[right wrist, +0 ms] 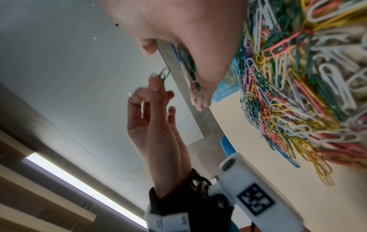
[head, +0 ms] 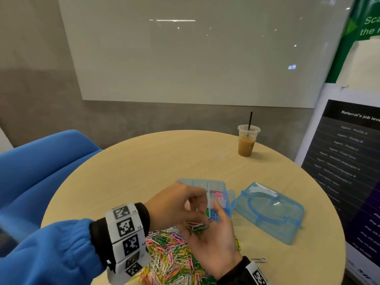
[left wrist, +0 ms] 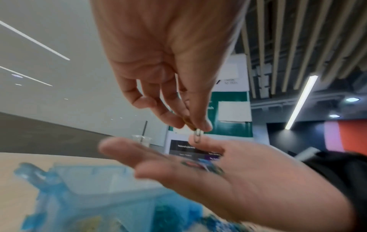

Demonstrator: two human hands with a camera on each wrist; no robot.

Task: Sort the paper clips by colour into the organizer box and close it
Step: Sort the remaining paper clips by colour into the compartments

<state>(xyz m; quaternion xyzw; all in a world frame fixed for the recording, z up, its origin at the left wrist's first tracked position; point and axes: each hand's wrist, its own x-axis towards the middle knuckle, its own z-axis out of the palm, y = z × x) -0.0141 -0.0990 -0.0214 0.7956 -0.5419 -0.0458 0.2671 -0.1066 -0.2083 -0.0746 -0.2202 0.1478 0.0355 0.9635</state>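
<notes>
My left hand hovers above my right palm and pinches one paper clip between thumb and fingertip; its colour is hard to tell. My right hand lies palm up with relaxed fingers and carries a small bunch of mostly green clips. Both hands hang just in front of the blue see-through organizer box, which stands with red clips and blue clips in separate compartments. Its lid lies open to the right. The mixed clip pile is under my wrists.
An iced coffee cup with a straw stands at the table's far edge. A stray clip lies near my right wrist. A blue chair is on the left and a poster stand on the right.
</notes>
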